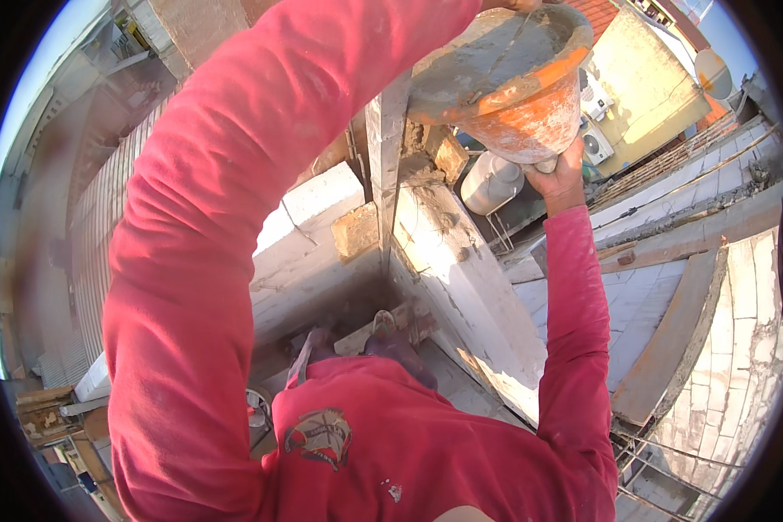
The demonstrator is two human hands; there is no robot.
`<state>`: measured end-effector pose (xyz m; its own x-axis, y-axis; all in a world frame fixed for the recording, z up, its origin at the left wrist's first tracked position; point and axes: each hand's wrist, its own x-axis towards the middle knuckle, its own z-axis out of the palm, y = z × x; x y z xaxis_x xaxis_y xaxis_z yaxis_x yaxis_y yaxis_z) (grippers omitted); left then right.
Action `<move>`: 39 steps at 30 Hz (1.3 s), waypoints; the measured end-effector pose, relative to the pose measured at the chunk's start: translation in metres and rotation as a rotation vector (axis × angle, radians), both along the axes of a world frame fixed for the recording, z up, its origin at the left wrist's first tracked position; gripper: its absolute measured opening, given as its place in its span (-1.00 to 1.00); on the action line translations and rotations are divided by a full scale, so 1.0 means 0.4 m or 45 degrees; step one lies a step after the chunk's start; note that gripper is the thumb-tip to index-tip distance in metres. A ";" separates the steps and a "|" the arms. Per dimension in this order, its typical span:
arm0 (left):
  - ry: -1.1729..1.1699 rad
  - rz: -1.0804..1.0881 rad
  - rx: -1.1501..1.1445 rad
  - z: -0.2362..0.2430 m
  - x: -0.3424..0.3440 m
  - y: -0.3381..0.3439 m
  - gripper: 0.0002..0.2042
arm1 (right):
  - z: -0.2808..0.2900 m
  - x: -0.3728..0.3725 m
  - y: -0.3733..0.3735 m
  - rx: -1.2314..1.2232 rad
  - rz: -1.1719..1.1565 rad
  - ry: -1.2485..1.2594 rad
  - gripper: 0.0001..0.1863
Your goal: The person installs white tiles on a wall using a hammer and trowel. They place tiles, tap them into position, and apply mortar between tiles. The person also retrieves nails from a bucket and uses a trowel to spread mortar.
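Overhead, orange pan [531, 113] w/ grey mortar; right hand [558, 178] fingers clamped underneath, left fingers can't tell.

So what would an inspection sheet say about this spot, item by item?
Surface: white block wall, top smeared with mortar.
Job's things: orange pan, crusted with grey mortar, raised overhead.
Clutter: brick piece on the wall.
Grippers: right hand under the pan's base; left hand out of view past the top edge, red sleeve reaching up.
Cables: thin wire rods at lower right.
Surroundings: white tank, yellow building, rooftops below.
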<state>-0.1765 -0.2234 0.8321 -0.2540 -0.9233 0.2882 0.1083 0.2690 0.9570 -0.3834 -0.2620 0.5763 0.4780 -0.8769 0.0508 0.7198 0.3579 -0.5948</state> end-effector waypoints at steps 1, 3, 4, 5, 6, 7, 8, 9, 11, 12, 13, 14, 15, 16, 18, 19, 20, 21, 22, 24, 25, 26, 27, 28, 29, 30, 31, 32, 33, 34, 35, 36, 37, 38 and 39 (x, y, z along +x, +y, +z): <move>0.018 -0.061 -0.027 -0.011 0.004 -0.001 -0.71 | -0.020 -0.022 -0.011 -0.020 -0.076 0.059 -0.44; 0.044 -0.120 -0.074 -0.023 0.007 0.017 -0.64 | -0.032 -0.051 -0.017 -0.143 -0.124 0.082 -0.45; 0.058 -0.127 -0.087 -0.025 -0.001 0.033 -0.60 | -0.030 -0.060 -0.021 -0.208 -0.144 0.092 -0.45; 0.065 -0.079 -0.075 -0.028 -0.006 0.053 -0.56 | -0.022 -0.048 -0.015 -0.148 -0.123 0.078 -0.46; 0.062 -0.048 -0.059 -0.025 -0.008 0.052 -0.53 | -0.004 -0.045 -0.018 -0.096 -0.108 0.069 -0.46; 0.068 -0.029 -0.027 -0.033 -0.017 0.053 -0.49 | 0.006 -0.053 -0.005 -0.028 -0.106 0.069 -0.47; 0.028 0.019 -0.002 -0.012 -0.006 0.064 -0.47 | 0.016 -0.028 0.004 -0.004 -0.071 0.049 -0.47; -0.008 0.062 0.025 0.006 0.003 0.073 -0.44 | 0.027 -0.003 0.008 0.004 -0.050 0.029 -0.47; -0.032 0.003 -0.013 0.012 0.020 0.104 -0.44 | 0.043 0.013 0.009 0.011 -0.042 0.024 -0.46; -0.028 -0.048 -0.009 0.005 0.020 0.104 -0.45 | 0.042 0.003 0.017 0.016 -0.059 0.030 -0.46; -0.032 -0.094 -0.020 0.008 0.024 0.102 -0.46 | 0.048 0.000 0.017 0.015 -0.073 0.036 -0.46; -0.034 -0.144 -0.010 0.010 0.028 0.088 -0.48 | 0.058 0.002 0.017 0.018 -0.085 0.039 -0.46; -0.019 -0.115 -0.006 0.007 0.022 0.082 -0.51 | 0.064 0.004 0.025 0.024 -0.100 0.045 -0.46; -0.007 -0.081 -0.010 0.011 0.018 0.076 -0.54 | 0.074 0.007 0.035 0.034 -0.114 0.043 -0.45; 0.058 0.136 -0.028 0.012 -0.014 0.075 -0.61 | 0.096 0.030 0.046 0.066 -0.165 0.107 -0.45; 0.031 0.086 -0.031 0.011 -0.003 0.069 -0.64 | 0.103 0.042 0.048 0.081 -0.184 0.136 -0.45; 0.003 0.038 -0.037 0.012 0.017 0.055 -0.66 | 0.110 0.048 0.047 0.086 -0.191 0.149 -0.45; -0.026 -0.009 -0.043 0.014 0.034 0.044 -0.69 | 0.115 0.055 0.045 0.091 -0.195 0.161 -0.45; 0.021 -0.067 -0.036 -0.017 0.009 0.002 -0.69 | 0.110 0.008 0.040 0.105 -0.266 0.221 -0.45; 0.030 -0.076 -0.023 -0.022 -0.001 -0.011 -0.69 | 0.133 0.011 0.061 0.154 -0.331 0.233 -0.46; -0.040 0.046 -0.043 -0.002 0.021 0.022 -0.67 | 0.150 0.053 0.074 0.176 -0.309 0.200 -0.46; -0.071 0.124 -0.065 0.008 0.018 0.079 -0.66 | 0.143 0.054 0.066 0.143 -0.291 0.188 -0.46; -0.103 0.202 -0.099 0.031 0.012 0.118 -0.65 | 0.131 0.047 0.043 0.100 -0.276 0.171 -0.47; -0.155 0.412 0.155 0.073 -0.026 0.129 -0.63 | 0.120 0.044 0.034 0.071 -0.263 0.165 -0.47; -0.135 0.328 0.037 0.064 -0.009 0.129 -0.63 | 0.124 0.051 0.035 0.077 -0.252 0.168 -0.47; -0.110 0.235 -0.054 0.051 0.013 0.122 -0.62 | 0.134 0.062 0.036 0.083 -0.236 0.168 -0.47; -0.118 0.191 -0.087 0.042 0.025 0.123 -0.62 | 0.141 0.078 0.036 0.088 -0.213 0.163 -0.47; -0.092 0.135 -0.101 0.023 0.018 0.107 -0.61 | 0.136 0.058 0.031 0.103 -0.231 0.164 -0.48; -0.078 0.095 -0.114 0.006 0.013 0.096 -0.61 | 0.132 0.041 0.025 0.119 -0.244 0.162 -0.48; -0.053 0.069 -0.134 -0.005 0.011 0.084 -0.60 | 0.126 0.026 0.020 0.134 -0.255 0.160 -0.48; -0.034 0.036 -0.149 -0.021 0.007 0.072 -0.60 | 0.117 0.010 0.016 0.119 -0.254 0.161 -0.48; -0.039 0.029 -0.162 -0.016 0.007 0.074 -0.59 | 0.115 0.010 0.011 0.096 -0.230 0.138 -0.47; -0.043 0.018 -0.179 -0.013 0.007 0.075 -0.59 | 0.112 0.007 0.006 0.074 -0.208 0.119 -0.47; -0.052 0.022 -0.200 -0.007 0.017 0.079 -0.58 | 0.106 0.013 -0.002 0.065 -0.204 0.125 -0.47; -0.063 0.020 -0.225 -0.002 0.023 0.082 -0.57 | 0.101 0.015 -0.010 0.057 -0.203 0.133 -0.46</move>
<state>-0.1674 -0.1907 0.8312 -0.2576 -0.8634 0.4339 0.0563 0.4348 0.8987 -0.3773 -0.2661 0.6167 0.3332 -0.9423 -0.0325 0.7046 0.2718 -0.6555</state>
